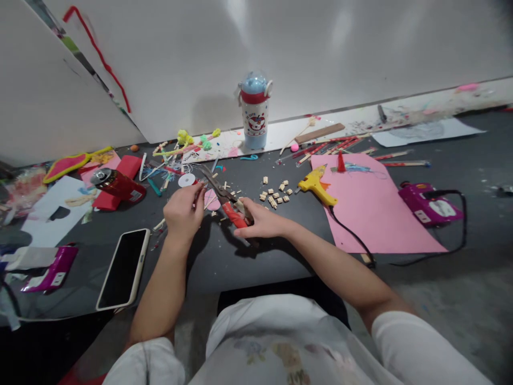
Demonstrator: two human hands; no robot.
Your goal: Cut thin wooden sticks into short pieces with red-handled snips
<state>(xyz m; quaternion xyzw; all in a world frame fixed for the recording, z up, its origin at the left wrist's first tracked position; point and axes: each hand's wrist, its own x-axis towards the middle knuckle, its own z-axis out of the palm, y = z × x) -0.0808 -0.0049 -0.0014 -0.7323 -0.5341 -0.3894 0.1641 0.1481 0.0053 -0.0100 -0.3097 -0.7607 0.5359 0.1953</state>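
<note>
My right hand (pixel 262 219) is closed around the red handles of a pair of shears (pixel 236 214), whose long dark blades point up and left. Just left of the blades, my left hand (pixel 184 208) has its fingers pinched together; what they hold is too small to make out. A round pink piece (pixel 212 199) lies under the blades with thin slivers about it. Several short cut wooden stick pieces (pixel 273 201) are scattered right of the shears. Beyond my left hand sits a white spool (pixel 186 180).
A yellow glue gun (pixel 316 187) rests on pink paper (pixel 372 219), with its cord trailing near a purple power block (pixel 428 206). A bottle (pixel 255 115) stands at the back. At left are a red can (pixel 120 186), a phone (pixel 123 270) and another purple block (pixel 56 270).
</note>
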